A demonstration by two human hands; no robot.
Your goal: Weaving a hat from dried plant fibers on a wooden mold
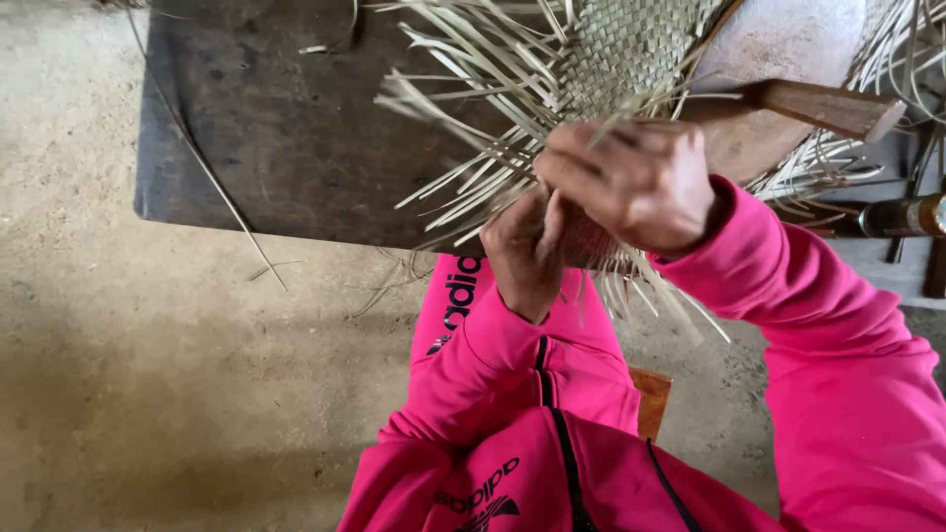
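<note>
- Dark wooden table (286, 128) across the upper half of the frame; concrete floor (148, 394) below and to the left.
- Round wooden block (778, 59) at upper right, draped with a half-woven straw mat (631, 44); loose strands fanning out toward centre and hanging over the table edge.
- Wooden stick (828, 106) lying across the block at upper right.
- Judged mid-weave, working the mat's near edge at centre frame; next move likely calling for lifting one strand and tucking another under it, tight to the last row.
- Right hand (636, 182) at centre, knuckles up, wrist bent down, fingers curled narrow and pinching strands (473, 187).
- Left hand (522, 256) just below and touching it, thumb and fingers closed on strands at the edge.
- Pink sleeves rising from the bottom of the frame.
</note>
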